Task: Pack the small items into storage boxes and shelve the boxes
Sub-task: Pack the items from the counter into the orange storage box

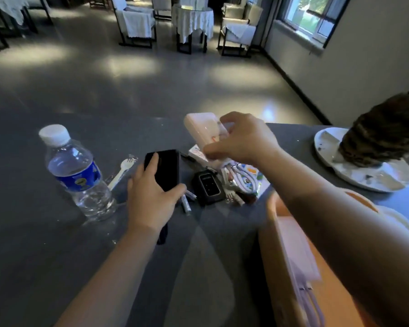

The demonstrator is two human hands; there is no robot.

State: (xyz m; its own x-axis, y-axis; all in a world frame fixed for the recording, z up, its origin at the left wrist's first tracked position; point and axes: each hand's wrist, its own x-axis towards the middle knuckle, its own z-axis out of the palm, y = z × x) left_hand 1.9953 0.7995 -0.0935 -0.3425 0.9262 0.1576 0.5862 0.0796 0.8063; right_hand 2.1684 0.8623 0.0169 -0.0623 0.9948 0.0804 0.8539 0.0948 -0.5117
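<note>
The person leans over a dark grey desk [45, 232] with both bare arms stretched out. The left hand [151, 197], at the centre of the frame, holds a black phone [164, 168]: its fingers [151, 161] lie along the phone's left edge and the thumb curls round the lower right corner. The phone looks tilted up a little from the desk.

The right hand [243, 138], just right of centre and higher, grips a pale pink box-like item [200, 128] lifted above the desk, thumb below and fingers curled over the top. Under it lies a small heap of items: a black device with a small screen [208, 187], a coiled white cable [244, 179] on a colourful packet, and two small batteries [187, 201] just below the left thumb.

At the lower right an orange storage box [291, 267] stands open, partly hidden by the right forearm, with something pale inside.

At the left stands a clear water bottle [76, 173] with a white cap and blue label, and beside it a white plastic fork [122, 171] in a wrapper. At the right edge a white plate [354, 175] carries a dark, blurred mass I cannot identify.
</note>
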